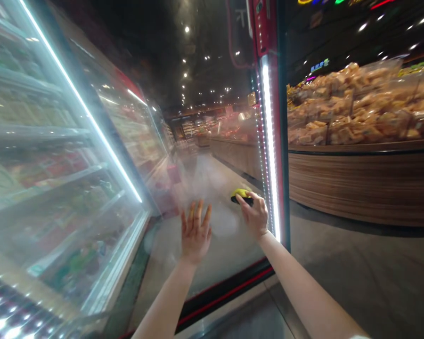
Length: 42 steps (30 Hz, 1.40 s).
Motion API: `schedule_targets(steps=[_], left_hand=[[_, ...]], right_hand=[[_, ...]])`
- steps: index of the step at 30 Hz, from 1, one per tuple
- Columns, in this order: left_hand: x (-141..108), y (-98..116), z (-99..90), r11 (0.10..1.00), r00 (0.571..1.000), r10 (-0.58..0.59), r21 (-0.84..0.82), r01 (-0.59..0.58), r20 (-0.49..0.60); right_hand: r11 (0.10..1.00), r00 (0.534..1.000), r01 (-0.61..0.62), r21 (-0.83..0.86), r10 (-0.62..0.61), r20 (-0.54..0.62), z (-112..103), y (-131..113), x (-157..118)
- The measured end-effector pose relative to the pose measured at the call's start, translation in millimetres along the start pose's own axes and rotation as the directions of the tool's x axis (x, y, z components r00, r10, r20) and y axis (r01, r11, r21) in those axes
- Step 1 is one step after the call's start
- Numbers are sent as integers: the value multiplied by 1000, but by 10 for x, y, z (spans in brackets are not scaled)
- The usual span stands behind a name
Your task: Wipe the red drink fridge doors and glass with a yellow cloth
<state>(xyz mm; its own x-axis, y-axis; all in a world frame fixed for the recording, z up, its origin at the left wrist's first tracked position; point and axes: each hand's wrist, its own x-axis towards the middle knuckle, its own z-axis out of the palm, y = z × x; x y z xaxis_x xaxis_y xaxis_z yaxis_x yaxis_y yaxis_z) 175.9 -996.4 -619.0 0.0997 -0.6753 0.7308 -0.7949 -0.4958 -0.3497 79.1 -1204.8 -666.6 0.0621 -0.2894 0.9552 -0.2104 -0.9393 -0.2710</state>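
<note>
Yellow-and-black oval pad at hazy clear-glass door; I've R grip pinching it, L grip splayed open. Bright-lit white-shelved fridge to L, curved brown wood-look display to R.

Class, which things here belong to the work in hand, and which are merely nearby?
In use:
yellow-and-black pad, in the right hand
glass door, left hand spread at it

Merely nearby:
heaped packages
brown counter beneath them
stocked shelves
</note>
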Motion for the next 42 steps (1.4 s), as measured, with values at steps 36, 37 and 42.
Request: schedule_targets(steps=[36, 37, 42], left_hand=[[-1073, -1568, -738, 998, 997, -69, -16, 69, -20], [-1104, -1605, -753, 997, 997, -76, -15, 75, -21], [-1251, -1788, -831, 994, 994, -106, -7, 106, -1]], right_hand=[[942, 933, -325, 86, 334, -133, 418, -2028, 26], [947, 940, -312, 80, 319, -122, 465, -2204, 40], [989, 992, -52, 141, 36, 118, 525, -2870, -194]])
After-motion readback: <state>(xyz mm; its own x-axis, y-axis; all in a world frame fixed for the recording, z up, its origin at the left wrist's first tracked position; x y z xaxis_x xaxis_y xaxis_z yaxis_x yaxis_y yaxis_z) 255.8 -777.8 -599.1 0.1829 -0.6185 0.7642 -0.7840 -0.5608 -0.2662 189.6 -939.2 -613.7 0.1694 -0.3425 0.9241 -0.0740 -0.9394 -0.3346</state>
